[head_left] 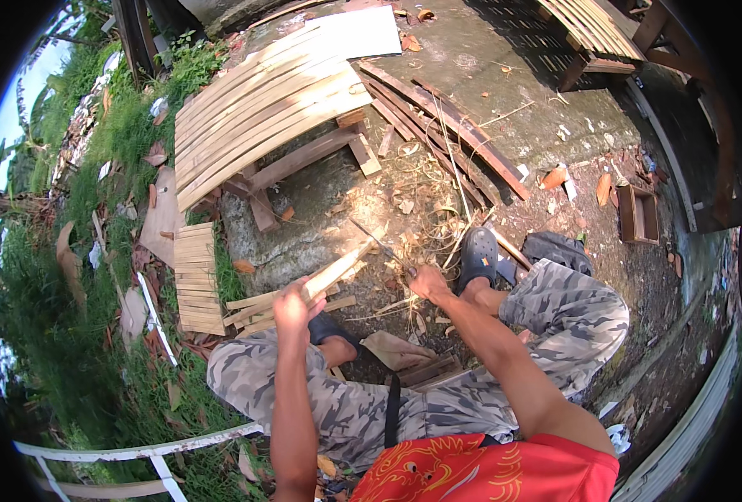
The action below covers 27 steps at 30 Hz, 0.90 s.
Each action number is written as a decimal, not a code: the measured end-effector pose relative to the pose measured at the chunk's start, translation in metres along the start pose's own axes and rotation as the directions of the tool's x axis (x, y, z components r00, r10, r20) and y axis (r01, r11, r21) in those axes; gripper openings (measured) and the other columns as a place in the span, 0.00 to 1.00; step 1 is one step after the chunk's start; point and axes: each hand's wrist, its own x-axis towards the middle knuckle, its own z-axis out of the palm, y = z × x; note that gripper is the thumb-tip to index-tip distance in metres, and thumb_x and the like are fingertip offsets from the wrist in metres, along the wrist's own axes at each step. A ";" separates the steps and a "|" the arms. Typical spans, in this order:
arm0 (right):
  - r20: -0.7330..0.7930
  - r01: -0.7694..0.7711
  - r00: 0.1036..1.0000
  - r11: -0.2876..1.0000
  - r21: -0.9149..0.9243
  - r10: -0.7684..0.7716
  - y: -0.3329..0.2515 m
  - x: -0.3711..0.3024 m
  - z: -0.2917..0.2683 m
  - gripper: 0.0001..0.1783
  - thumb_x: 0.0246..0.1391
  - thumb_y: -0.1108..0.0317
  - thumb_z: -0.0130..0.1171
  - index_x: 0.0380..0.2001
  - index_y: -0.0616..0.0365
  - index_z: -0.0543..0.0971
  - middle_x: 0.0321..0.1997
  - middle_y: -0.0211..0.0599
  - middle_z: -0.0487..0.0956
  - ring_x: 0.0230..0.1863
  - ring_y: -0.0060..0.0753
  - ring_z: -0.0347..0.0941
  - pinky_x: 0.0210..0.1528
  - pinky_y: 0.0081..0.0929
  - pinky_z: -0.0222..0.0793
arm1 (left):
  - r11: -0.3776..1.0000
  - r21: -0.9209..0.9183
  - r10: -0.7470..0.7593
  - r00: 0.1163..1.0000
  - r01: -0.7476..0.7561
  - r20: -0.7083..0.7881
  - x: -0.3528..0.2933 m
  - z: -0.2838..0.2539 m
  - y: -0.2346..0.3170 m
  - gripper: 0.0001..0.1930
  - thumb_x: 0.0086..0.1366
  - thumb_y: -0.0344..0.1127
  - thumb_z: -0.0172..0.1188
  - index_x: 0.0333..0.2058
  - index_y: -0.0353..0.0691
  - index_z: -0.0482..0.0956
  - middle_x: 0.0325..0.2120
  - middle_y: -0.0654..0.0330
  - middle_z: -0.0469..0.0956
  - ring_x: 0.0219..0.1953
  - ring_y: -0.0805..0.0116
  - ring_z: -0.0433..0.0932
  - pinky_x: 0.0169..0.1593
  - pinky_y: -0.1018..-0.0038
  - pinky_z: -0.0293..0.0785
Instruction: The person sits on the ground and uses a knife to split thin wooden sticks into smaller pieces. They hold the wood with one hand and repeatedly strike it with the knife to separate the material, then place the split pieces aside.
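Note:
My left hand (294,308) is closed around a pale bamboo slat (336,270), which points forward and to the right. In my right hand (428,283) is the handle of a knife (378,242). Its narrow dark blade reaches up and left, close to the slat's far end; I cannot tell whether the two touch. More cut bamboo slats (254,311) lie on the ground beside my left knee. Thin curled shavings (429,171) litter the ground ahead of both hands.
A slatted bamboo bench (262,109) on wooden legs stands ahead left, with a smaller slatted panel (197,280) nearer me. Long wooden boards (446,117) lie beyond the shavings. At right are a small wooden box (639,214) and another slatted bench (597,38). A white metal frame (137,450) is lower left.

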 end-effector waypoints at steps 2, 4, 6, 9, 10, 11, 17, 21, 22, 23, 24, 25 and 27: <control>-0.006 0.120 0.993 0.992 0.031 -0.120 0.005 0.000 0.007 0.24 0.49 0.55 0.57 0.39 0.67 0.81 0.43 0.64 0.79 0.49 0.59 0.77 0.51 0.48 0.72 | 0.999 0.044 0.009 0.999 -0.012 0.054 0.011 0.008 0.015 0.21 0.68 0.36 0.42 0.48 0.22 0.72 0.40 0.40 0.77 0.35 0.55 0.82 0.37 0.69 0.83; -0.005 -0.055 0.998 0.997 0.057 0.056 0.002 -0.001 0.007 0.24 0.49 0.55 0.57 0.39 0.67 0.81 0.42 0.66 0.79 0.48 0.59 0.77 0.51 0.48 0.72 | 0.995 0.099 0.028 0.997 -0.034 0.065 0.021 0.020 0.033 0.22 0.66 0.37 0.43 0.49 0.22 0.72 0.38 0.41 0.77 0.31 0.57 0.82 0.33 0.71 0.82; 0.172 -0.306 0.943 0.947 0.102 0.286 -0.008 -0.001 -0.003 0.22 0.50 0.56 0.57 0.41 0.62 0.82 0.38 0.61 0.81 0.44 0.56 0.80 0.48 0.47 0.72 | 0.987 0.149 0.042 0.996 -0.054 0.084 0.031 0.032 0.055 0.23 0.65 0.39 0.43 0.46 0.22 0.73 0.36 0.42 0.77 0.29 0.59 0.82 0.30 0.72 0.82; -0.122 0.006 0.992 0.989 0.150 0.013 -0.033 -0.006 -0.027 0.21 0.52 0.51 0.57 0.31 0.61 0.81 0.27 0.54 0.81 0.32 0.56 0.79 0.41 0.45 0.73 | 0.971 0.234 0.021 0.994 -0.046 0.109 0.041 0.052 0.082 0.24 0.67 0.42 0.43 0.46 0.22 0.72 0.36 0.40 0.77 0.30 0.58 0.82 0.33 0.71 0.82; -0.108 0.079 0.992 0.982 0.170 -0.061 -0.043 -0.005 -0.035 0.16 0.51 0.58 0.60 0.30 0.63 0.80 0.22 0.49 0.79 0.24 0.48 0.76 0.33 0.42 0.70 | 0.964 0.264 0.006 0.993 -0.036 0.115 0.043 0.058 0.088 0.24 0.67 0.43 0.43 0.46 0.22 0.71 0.37 0.39 0.77 0.31 0.58 0.82 0.34 0.71 0.83; -0.235 0.233 0.956 0.942 0.243 -0.176 -0.051 -0.008 -0.039 0.15 0.51 0.58 0.61 0.29 0.63 0.79 0.21 0.48 0.79 0.23 0.46 0.74 0.32 0.40 0.69 | 0.959 0.282 -0.004 0.993 -0.030 0.120 0.045 0.063 0.092 0.25 0.67 0.44 0.43 0.46 0.22 0.71 0.37 0.39 0.77 0.30 0.58 0.82 0.33 0.71 0.82; -0.492 0.447 0.853 0.731 0.516 -0.174 -0.053 -0.011 -0.014 0.15 0.54 0.60 0.61 0.27 0.64 0.77 0.18 0.38 0.77 0.19 0.34 0.68 0.28 0.32 0.65 | 0.924 0.377 0.005 0.986 -0.067 0.164 0.052 0.079 0.105 0.25 0.67 0.47 0.45 0.44 0.23 0.71 0.35 0.41 0.77 0.28 0.58 0.82 0.29 0.70 0.81; 0.028 -0.134 0.991 0.989 0.064 0.133 -0.024 -0.002 -0.001 0.15 0.53 0.60 0.56 0.29 0.64 0.79 0.17 0.39 0.76 0.24 0.33 0.77 0.29 0.33 0.70 | 0.912 0.404 0.008 0.988 -0.072 0.157 0.053 0.082 0.104 0.25 0.67 0.47 0.44 0.43 0.24 0.70 0.35 0.41 0.77 0.28 0.57 0.82 0.31 0.69 0.81; 0.045 -0.175 0.983 0.984 -0.029 0.177 -0.023 0.001 -0.003 0.14 0.52 0.61 0.54 0.29 0.63 0.79 0.17 0.40 0.76 0.25 0.34 0.79 0.30 0.33 0.71 | 0.910 0.410 -0.005 0.988 -0.059 0.155 0.052 0.082 0.103 0.25 0.66 0.47 0.44 0.44 0.24 0.70 0.35 0.41 0.77 0.29 0.57 0.82 0.31 0.69 0.82; -0.001 -0.090 0.996 0.981 0.171 0.092 -0.022 0.002 -0.006 0.13 0.53 0.62 0.56 0.26 0.62 0.77 0.16 0.38 0.75 0.24 0.31 0.77 0.30 0.33 0.71 | 0.908 0.415 -0.013 0.988 -0.052 0.152 0.052 0.082 0.103 0.25 0.66 0.46 0.44 0.44 0.24 0.71 0.36 0.41 0.77 0.29 0.57 0.82 0.32 0.69 0.82; -0.051 -0.069 0.995 0.941 0.330 0.091 -0.026 0.005 -0.011 0.12 0.53 0.63 0.58 0.23 0.61 0.76 0.16 0.36 0.74 0.22 0.29 0.75 0.30 0.33 0.71 | 0.913 0.403 0.009 0.989 -0.069 0.150 0.053 0.081 0.103 0.25 0.66 0.46 0.44 0.45 0.24 0.71 0.36 0.42 0.77 0.29 0.57 0.82 0.33 0.68 0.82; -0.075 -0.030 0.994 0.864 0.503 0.079 -0.028 0.002 -0.013 0.13 0.53 0.64 0.60 0.20 0.60 0.74 0.16 0.34 0.73 0.21 0.27 0.73 0.30 0.32 0.71 | 0.916 0.396 0.004 0.990 -0.061 0.144 0.051 0.080 0.101 0.25 0.66 0.46 0.44 0.45 0.25 0.71 0.36 0.42 0.77 0.30 0.57 0.82 0.34 0.68 0.82; -0.283 0.166 0.958 0.875 0.455 -0.034 -0.038 -0.001 -0.018 0.13 0.53 0.63 0.59 0.23 0.62 0.75 0.16 0.33 0.73 0.20 0.28 0.71 0.26 0.30 0.66 | 0.922 0.382 0.004 0.990 -0.059 0.143 0.049 0.079 0.099 0.25 0.66 0.46 0.44 0.46 0.25 0.71 0.38 0.43 0.77 0.30 0.57 0.82 0.35 0.68 0.82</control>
